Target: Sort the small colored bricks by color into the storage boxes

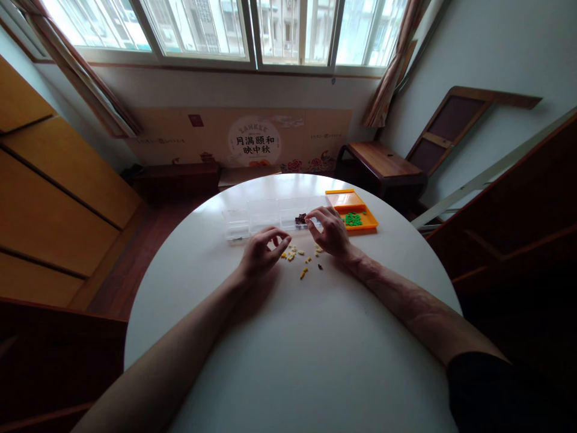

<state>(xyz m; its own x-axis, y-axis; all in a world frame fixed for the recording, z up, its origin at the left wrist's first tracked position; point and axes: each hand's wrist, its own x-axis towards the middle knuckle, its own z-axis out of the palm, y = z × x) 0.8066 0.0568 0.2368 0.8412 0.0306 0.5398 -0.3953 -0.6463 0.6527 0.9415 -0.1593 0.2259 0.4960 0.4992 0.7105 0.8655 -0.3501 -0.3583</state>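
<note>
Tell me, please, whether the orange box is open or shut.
The orange box is open: its lid is folded back and green pieces show inside.

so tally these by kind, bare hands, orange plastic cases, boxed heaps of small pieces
Left bare hand and right bare hand: 2
Open orange plastic case: 1
Heap of small green pieces and heap of small dark brown pieces: 2
Total: 5

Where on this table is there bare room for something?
Bare: table between your left forearm and right forearm, nearer than the yellow pieces; also left of the left forearm. Crowded: around left hand and right hand, by the clear box and orange box.
</note>
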